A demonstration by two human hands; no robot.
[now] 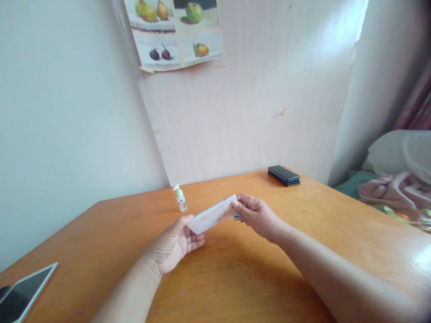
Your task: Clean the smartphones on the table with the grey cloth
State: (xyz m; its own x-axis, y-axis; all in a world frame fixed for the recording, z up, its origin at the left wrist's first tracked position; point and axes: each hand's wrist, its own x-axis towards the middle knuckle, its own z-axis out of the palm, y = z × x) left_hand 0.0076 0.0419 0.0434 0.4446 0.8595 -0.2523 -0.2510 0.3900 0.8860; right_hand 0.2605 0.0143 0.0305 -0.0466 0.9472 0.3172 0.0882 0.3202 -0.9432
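Both hands hold a white phone above the wooden table: left hand fingers curled on its near end, right hand pinching the far end. The small bottle label is unreadable

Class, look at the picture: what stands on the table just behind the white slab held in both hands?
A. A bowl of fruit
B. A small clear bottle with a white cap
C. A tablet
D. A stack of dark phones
B: the small clear bottle stands upright on the wooden table, just behind the white slab held between the left hand and right hand.
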